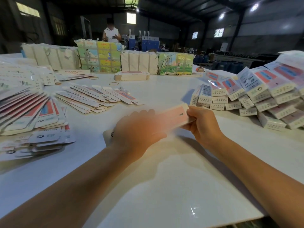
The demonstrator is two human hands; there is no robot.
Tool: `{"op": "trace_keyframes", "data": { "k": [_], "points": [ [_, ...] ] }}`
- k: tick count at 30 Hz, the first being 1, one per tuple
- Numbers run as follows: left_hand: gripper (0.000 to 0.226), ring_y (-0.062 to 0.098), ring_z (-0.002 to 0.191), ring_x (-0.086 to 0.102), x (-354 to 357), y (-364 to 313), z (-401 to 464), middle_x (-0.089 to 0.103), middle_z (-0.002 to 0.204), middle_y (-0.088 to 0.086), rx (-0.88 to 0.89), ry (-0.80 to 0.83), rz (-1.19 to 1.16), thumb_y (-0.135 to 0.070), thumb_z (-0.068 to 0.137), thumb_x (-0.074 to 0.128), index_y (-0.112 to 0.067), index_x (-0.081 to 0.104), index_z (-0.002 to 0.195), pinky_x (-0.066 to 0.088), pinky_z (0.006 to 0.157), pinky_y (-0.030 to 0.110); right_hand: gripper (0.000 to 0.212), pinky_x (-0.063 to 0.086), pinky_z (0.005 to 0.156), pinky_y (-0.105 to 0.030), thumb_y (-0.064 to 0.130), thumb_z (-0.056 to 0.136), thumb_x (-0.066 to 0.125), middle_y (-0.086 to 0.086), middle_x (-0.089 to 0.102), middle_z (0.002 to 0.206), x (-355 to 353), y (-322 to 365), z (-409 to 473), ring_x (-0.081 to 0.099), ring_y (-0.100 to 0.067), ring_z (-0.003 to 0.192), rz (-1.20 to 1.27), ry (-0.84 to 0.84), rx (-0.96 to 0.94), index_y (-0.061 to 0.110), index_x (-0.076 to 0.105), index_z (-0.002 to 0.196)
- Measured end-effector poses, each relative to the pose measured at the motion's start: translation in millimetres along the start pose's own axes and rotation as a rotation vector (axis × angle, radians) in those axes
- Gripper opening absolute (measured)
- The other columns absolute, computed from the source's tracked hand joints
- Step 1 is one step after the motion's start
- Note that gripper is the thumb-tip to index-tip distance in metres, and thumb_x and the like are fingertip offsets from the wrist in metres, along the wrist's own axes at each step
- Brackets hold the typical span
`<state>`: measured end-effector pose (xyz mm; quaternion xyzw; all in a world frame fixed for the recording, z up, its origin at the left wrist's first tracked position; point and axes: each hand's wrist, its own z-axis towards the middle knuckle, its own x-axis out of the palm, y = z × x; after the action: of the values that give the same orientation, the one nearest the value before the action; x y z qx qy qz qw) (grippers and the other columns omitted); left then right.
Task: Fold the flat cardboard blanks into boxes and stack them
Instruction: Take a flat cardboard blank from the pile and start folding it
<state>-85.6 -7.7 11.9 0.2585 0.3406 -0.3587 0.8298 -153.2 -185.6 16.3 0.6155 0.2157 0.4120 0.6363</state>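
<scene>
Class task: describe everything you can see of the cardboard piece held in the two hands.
The cardboard piece is a long, narrow printed carton, pinkish-red on its upper face with a small dark mark and pale edges. It looks like thin card and is motion-blurred. It is held above the white table, tilted up to the right. The right hand pinches its right end; the left hand covers its left end.

White worktop. Flat blanks fanned at centre left; further blanks heaped at left edge. Folded boxes piled at right. Wrapped bundles across the top. Two rubber bands at upper centre.
</scene>
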Motion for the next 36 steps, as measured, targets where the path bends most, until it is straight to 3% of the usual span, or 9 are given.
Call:
{"op": "trace_keyframes", "data": {
  "k": [4, 7, 11, 17, 25, 27, 30, 34, 36],
  "points": [
    [0.068, 0.02, 0.057, 0.06, 2, 0, 1, 0.064, 0.071, 0.006, 0.046, -0.066, 0.03, -0.063, 0.075, 0.04, -0.006, 0.068, 0.098, 0.043, 0.047, 0.023, 0.055, 0.06, 0.068, -0.037, -0.003, 0.089, 0.039, 0.002, 0.071, 0.061, -2, -2, -3, 0.071, -0.019, 0.068, -0.227, -0.056, -0.106, 0.022, 0.072, 0.052],
    [0.067, 0.02, 0.057, 0.06, 2, -1, 1, 0.064, 0.072, 0.006, 0.037, -0.041, 0.057, -0.065, 0.071, 0.058, -0.006, 0.068, 0.1, 0.044, 0.047, 0.023, 0.038, 0.06, 0.066, -0.034, 0.001, 0.09, 0.038, -0.011, 0.072, 0.071, -2, -5, -4, 0.071, -0.025, 0.071, -0.374, -0.113, -0.194, -0.003, 0.066, 0.065],
    [0.068, 0.021, 0.062, 0.061, -1, -3, 0, 0.066, 0.077, 0.007, 0.018, -0.003, 0.06, -0.064, 0.072, 0.061, -0.004, 0.066, 0.105, 0.046, 0.051, 0.025, 0.03, 0.049, 0.08, -0.062, 0.004, 0.092, 0.035, -0.032, 0.063, 0.087, -1, -8, -6, 0.06, -0.047, 0.087, -0.508, -0.119, -0.307, -0.014, 0.057, 0.081],
    [0.067, 0.016, 0.062, 0.062, -2, -7, 1, 0.065, 0.075, 0.002, -0.015, -0.003, 0.122, -0.067, 0.072, 0.059, -0.008, 0.068, 0.104, 0.044, 0.05, 0.022, 0.026, 0.053, 0.071, -0.033, 0.013, 0.099, 0.034, -0.005, 0.065, 0.082, 6, -14, -14, 0.062, -0.024, 0.08, -0.674, -0.064, -0.383, 0.016, 0.055, 0.085],
    [0.065, 0.01, 0.056, 0.058, 0, -9, 2, 0.063, 0.068, -0.004, 0.026, -0.027, 0.193, -0.071, 0.068, 0.059, -0.013, 0.07, 0.096, 0.039, 0.045, 0.018, 0.02, 0.053, 0.082, -0.033, 0.02, 0.103, 0.03, -0.001, 0.061, 0.101, 9, -21, -17, 0.063, -0.019, 0.094, -0.77, -0.027, -0.408, 0.018, 0.048, 0.111],
    [0.069, 0.008, 0.065, 0.06, -3, -9, 1, 0.064, 0.079, -0.005, 0.017, 0.019, 0.193, -0.073, 0.073, 0.051, -0.015, 0.066, 0.107, 0.039, 0.05, 0.019, 0.021, 0.054, 0.08, -0.032, 0.019, 0.103, 0.031, -0.001, 0.063, 0.098, 8, -21, -16, 0.063, -0.018, 0.092, -0.724, -0.016, -0.395, 0.016, 0.051, 0.111],
    [0.071, 0.012, 0.094, 0.055, 6, -3, 1, 0.055, 0.11, -0.003, -0.028, 0.052, 0.094, -0.071, 0.084, 0.03, -0.019, 0.035, 0.133, 0.033, 0.064, 0.021, 0.022, 0.055, 0.072, -0.028, 0.015, 0.101, 0.036, 0.0, 0.065, 0.093, 7, -18, -11, 0.064, -0.017, 0.088, -0.574, 0.042, -0.332, 0.019, 0.057, 0.104],
    [0.074, 0.013, 0.104, 0.053, 13, 3, 5, 0.051, 0.12, -0.004, -0.073, 0.063, 0.031, -0.071, 0.084, 0.025, -0.02, 0.027, 0.137, 0.042, 0.07, 0.022, 0.025, 0.055, 0.085, -0.036, 0.022, 0.098, 0.045, -0.001, 0.067, 0.108, 4, -16, -5, 0.063, -0.018, 0.1, -0.409, 0.003, -0.195, 0.019, 0.06, 0.118],
    [0.075, 0.012, 0.104, 0.053, 16, 5, 5, 0.051, 0.121, -0.004, -0.083, 0.077, 0.036, -0.072, 0.083, 0.024, -0.02, 0.027, 0.137, 0.045, 0.072, 0.022, 0.02, 0.054, 0.079, -0.03, 0.023, 0.097, 0.046, 0.008, 0.07, 0.096, 4, -20, -8, 0.065, -0.014, 0.094, -0.458, 0.04, -0.209, 0.028, 0.064, 0.103]
  ]
}}
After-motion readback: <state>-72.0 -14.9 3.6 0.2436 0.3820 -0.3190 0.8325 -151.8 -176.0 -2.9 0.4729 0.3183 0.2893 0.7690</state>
